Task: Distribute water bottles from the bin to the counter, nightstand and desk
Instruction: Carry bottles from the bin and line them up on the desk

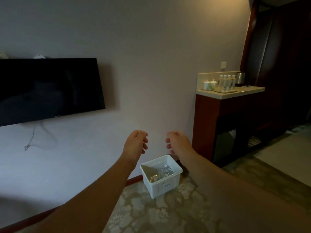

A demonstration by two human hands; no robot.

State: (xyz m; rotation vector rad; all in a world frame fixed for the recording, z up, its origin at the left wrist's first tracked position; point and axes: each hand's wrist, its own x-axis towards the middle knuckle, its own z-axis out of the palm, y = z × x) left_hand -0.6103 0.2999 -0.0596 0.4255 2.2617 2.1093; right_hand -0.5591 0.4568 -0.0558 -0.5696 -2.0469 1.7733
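- Straight ahead, from the head view, both bare arms reached out over the patterned carpet (168,214) toward the pale wall (151,64).
- The left hand (136,142) hung in the air with its fingers (144,140) loosely curled, holding nothing.
- The right hand (176,142) hung just beside it, apart, fingers likewise loosely curled round nothing.
- Below and between the hands, a white bin (162,184) stood on the carpet against the wall, with clear water bottles (164,172) lying inside.
- To the right, on the pale-topped table (249,90), four bottles (227,82) stood upright in a row, between two lidded cups (210,84) and a kettle (240,78).
- A dark television (48,89) hung on the wall at left.
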